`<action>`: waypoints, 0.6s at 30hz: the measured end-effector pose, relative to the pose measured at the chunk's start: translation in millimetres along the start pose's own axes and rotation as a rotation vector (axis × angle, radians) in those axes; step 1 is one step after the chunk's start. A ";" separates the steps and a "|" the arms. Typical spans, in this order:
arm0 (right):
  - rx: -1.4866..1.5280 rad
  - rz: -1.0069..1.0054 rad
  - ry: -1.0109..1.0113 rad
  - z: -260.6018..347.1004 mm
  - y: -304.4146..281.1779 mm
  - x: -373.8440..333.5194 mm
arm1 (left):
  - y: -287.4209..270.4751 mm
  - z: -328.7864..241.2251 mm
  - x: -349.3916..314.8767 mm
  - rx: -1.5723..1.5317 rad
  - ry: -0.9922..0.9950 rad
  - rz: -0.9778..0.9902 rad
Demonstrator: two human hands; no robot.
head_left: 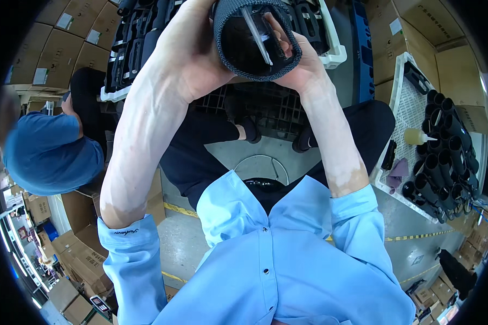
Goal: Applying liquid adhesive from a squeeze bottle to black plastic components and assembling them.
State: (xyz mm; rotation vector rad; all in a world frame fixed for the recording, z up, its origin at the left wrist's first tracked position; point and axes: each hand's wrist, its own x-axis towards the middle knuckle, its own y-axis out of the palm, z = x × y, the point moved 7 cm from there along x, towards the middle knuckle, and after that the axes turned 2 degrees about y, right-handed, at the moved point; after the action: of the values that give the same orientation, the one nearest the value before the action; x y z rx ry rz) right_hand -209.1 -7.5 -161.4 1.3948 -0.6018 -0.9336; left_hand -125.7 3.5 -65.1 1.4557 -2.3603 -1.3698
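Close to the camera I hold a black, fabric-covered cylindrical shell [220, 38], its open end toward me. A pale, narrow strip [257, 37] shows inside its dark, glossy hollow. My left hand [200, 73] supports the shell from the left, its fingers mostly hidden behind it. From the right, my right hand [303, 67] grips it, and some of its fingertips are visible through the shell's opening. Beyond the shell, a white tray [335, 57] carries rows of black parts [141, 49].
At right, a white perforated tray [396, 103] holds several black tubes [444, 146], a yellowish squeeze bottle [416, 136] and a purple cloth [398, 173]. A person in blue [51, 154] sits at left. Stacked cardboard boxes [59, 54] flank both sides; a blue rack [362, 54] stands between.
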 end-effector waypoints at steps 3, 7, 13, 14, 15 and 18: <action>0.027 0.141 0.057 0.5 9.9 3.6 | 11.0 -1.7 2.5 -0.005 -0.006 0.018; 0.003 0.157 0.035 1.8 8.8 3.9 | 15.5 -5.9 2.7 -0.039 0.023 -0.030; -0.035 0.038 -0.079 4.0 -2.4 0.4 | 12.6 -2.1 0.9 0.011 0.021 0.024; -0.065 0.017 -0.096 6.1 -1.1 -1.1 | 12.3 -1.9 0.5 0.003 0.006 0.026; -0.094 -0.003 -0.117 8.7 0.8 -3.3 | 13.1 -1.4 0.8 -0.003 -0.010 0.031; -0.140 -0.051 -0.156 9.8 7.8 -8.8 | 17.1 -1.0 1.4 0.003 -0.007 0.035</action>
State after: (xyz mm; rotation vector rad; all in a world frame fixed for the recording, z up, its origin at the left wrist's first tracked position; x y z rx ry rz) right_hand -220.3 -6.2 -151.1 1.2250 -0.6075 -1.1116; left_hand -138.0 4.7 -53.1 1.4053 -2.3821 -1.3659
